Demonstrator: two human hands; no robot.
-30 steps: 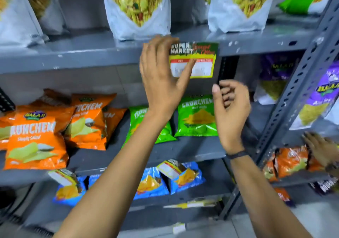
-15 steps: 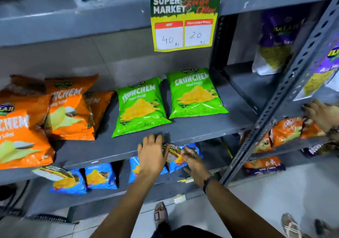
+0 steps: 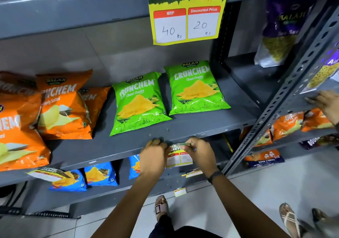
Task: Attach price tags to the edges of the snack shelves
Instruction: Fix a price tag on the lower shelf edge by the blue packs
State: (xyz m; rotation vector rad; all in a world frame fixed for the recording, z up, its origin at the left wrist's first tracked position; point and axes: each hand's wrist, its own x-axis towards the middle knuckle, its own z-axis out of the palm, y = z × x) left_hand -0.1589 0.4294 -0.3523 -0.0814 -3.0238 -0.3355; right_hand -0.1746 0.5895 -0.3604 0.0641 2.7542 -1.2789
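Shelf edge: grey painted metal, matt, scuffed, small chips showing pale. Slotted upright at right of frame: same grey metal, punched holes. Price tag at top centre: printed paper, slight sheen, handwritten figures. Smaller price tag at lower centre: paper, blurred. Green chip bags: glossy plastic film, crinkled, reflective. Orange chip bags at left: same glossy film. Floor: pale smooth tile.

yellow price tag hanging at grey shelf edge (print blurred); second tag above
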